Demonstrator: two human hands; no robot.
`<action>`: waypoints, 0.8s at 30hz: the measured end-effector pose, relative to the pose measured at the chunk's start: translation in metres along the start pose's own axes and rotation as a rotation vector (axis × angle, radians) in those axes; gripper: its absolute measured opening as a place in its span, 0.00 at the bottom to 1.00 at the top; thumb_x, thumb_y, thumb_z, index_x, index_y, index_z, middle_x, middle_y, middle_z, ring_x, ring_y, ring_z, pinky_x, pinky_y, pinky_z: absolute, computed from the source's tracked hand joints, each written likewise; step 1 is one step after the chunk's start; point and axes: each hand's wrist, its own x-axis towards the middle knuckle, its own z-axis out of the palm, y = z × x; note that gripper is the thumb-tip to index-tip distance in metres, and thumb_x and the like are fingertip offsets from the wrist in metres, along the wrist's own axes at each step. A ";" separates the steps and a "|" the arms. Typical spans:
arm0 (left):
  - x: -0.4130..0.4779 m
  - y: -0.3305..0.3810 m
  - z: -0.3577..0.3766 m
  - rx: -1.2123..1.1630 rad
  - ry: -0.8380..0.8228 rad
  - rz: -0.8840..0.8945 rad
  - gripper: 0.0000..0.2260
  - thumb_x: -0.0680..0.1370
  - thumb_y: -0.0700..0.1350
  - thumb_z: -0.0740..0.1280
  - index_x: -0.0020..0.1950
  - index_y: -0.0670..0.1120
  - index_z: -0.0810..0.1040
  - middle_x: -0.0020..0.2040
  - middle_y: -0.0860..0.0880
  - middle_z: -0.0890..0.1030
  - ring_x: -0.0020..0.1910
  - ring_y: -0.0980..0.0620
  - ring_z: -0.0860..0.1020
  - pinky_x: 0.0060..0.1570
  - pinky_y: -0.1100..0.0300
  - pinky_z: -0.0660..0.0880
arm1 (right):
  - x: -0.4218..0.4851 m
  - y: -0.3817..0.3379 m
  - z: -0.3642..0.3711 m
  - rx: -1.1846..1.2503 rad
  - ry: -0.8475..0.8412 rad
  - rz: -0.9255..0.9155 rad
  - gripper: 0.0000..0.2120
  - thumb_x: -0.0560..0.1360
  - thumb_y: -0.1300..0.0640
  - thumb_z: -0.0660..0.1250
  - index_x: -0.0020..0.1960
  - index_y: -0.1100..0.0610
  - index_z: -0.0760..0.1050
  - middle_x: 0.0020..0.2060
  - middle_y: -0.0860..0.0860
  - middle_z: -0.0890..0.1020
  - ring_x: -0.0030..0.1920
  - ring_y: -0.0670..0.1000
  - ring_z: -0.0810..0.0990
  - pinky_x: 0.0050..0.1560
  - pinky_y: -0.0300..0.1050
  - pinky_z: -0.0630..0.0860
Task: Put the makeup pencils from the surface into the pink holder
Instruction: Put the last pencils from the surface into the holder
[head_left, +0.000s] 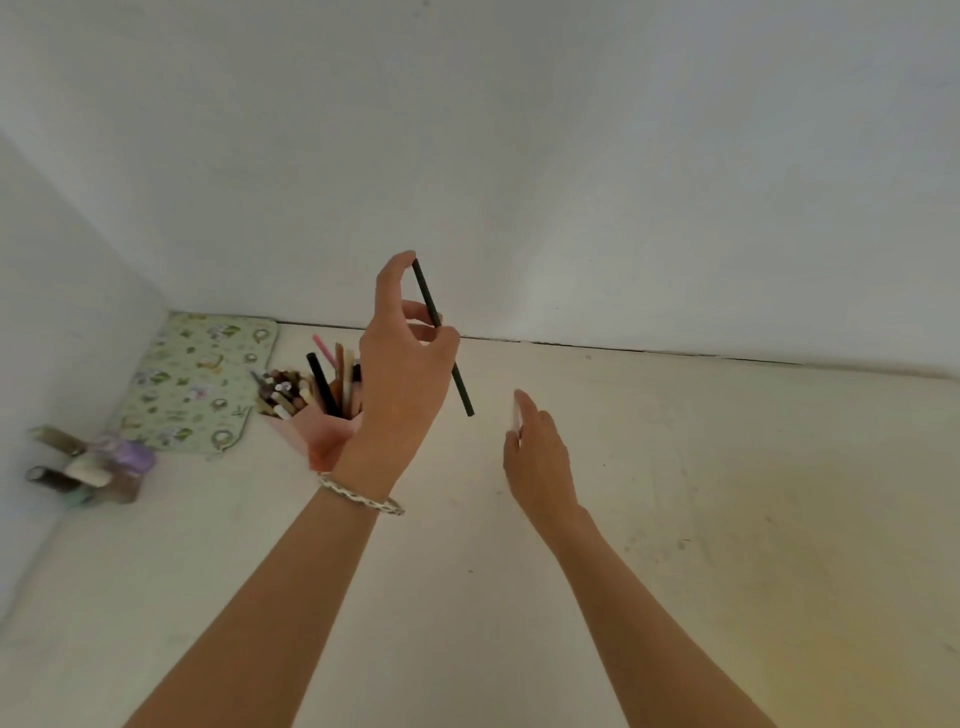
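left hand (405, 374): raised off the tabletop (675, 519), pinching a black pencil (460, 387) at mid-length; forefinger tip rests on its top end.
right hand (535, 457): lower and to the right, fingers fairly straight. There is a pale sliver at the fingertips, too blurred to tell whether the hand holds anything.
pencil: in the air, tilted with its lower end toward the right hand, just right of the holder and not yet over it.
handling (judged): light, stiff and thin, with a smooth barrel that could roll or slip. A mid-barrel pinch suits the carry; taking it nearer the top would let the lower end drop in first.
holder (317, 431): pink, standing on the tabletop and partly behind the left wrist. It is already crowded.
contents: a tall black stick (319, 384), a pink one (323, 349) and several brownish ones stand upright. A bunch of short capped ends (283, 392) sits at its left. I cannot tell whether a divider separates them.
room left (judged): tight, so aim for a gap among the tall ones.
wrist: bracelet (361, 496).
further left: a floral pouch (197, 379) lying flat, then a blurred cluster of small bottles (88, 462) by the wall.
tabletop: no loose pencils show in view.
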 end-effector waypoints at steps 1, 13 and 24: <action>0.007 -0.001 -0.014 0.009 0.052 0.030 0.26 0.75 0.40 0.67 0.70 0.56 0.66 0.42 0.54 0.78 0.37 0.59 0.80 0.36 0.73 0.74 | 0.005 -0.017 -0.004 0.121 0.092 -0.046 0.23 0.81 0.61 0.57 0.75 0.51 0.60 0.53 0.52 0.76 0.43 0.50 0.76 0.43 0.42 0.70; 0.031 -0.066 -0.095 0.399 0.111 0.162 0.10 0.80 0.42 0.66 0.57 0.51 0.69 0.45 0.52 0.80 0.41 0.51 0.81 0.43 0.57 0.79 | 0.008 -0.131 -0.013 0.666 0.423 -0.388 0.22 0.77 0.61 0.67 0.66 0.45 0.63 0.45 0.41 0.79 0.43 0.47 0.81 0.45 0.37 0.78; 0.033 -0.076 -0.108 0.755 0.016 0.292 0.13 0.80 0.46 0.64 0.62 0.46 0.81 0.59 0.48 0.81 0.62 0.46 0.75 0.62 0.51 0.69 | -0.009 -0.142 0.039 0.461 0.368 -0.472 0.21 0.75 0.56 0.70 0.62 0.45 0.65 0.44 0.39 0.78 0.43 0.47 0.76 0.49 0.46 0.76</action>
